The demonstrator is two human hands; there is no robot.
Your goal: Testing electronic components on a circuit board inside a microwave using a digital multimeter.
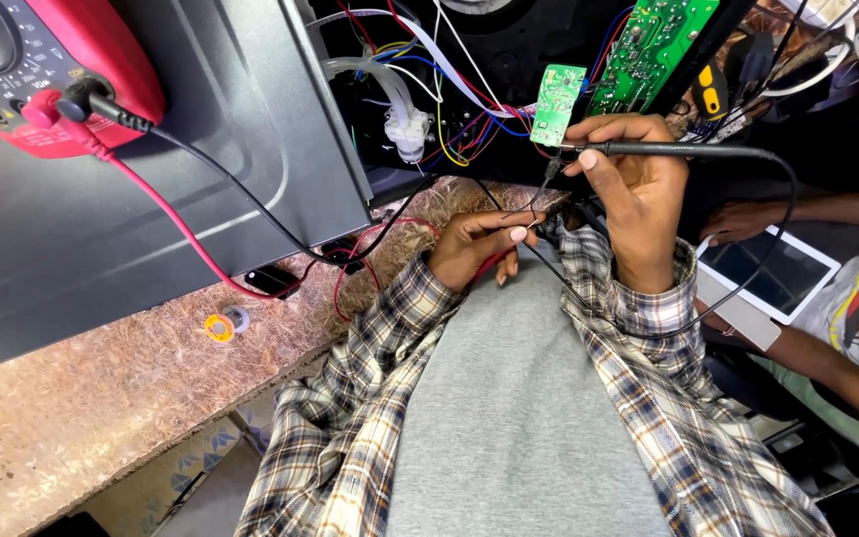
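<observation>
My right hand [638, 194] grips a black test probe [678, 150] held level, its tip at the lower edge of a small green circuit board [558, 99]. My left hand [474, 247] pinches a red test probe [497, 263], whose thin metal tip points up toward the same board. Both hands are close together in front of an opened appliance full of coloured wires [449, 89]. A red lead [166, 214] and a black lead [241, 194] run from a red multimeter [47, 65] at the top left.
A larger green circuit board [651, 42] leans at the top. A grey metal panel [101, 229] covers the left. A small solder spool [221, 326] lies on the speckled worktop [72, 408]. Another person's arm [827, 363] and a tablet [773, 273] are at the right.
</observation>
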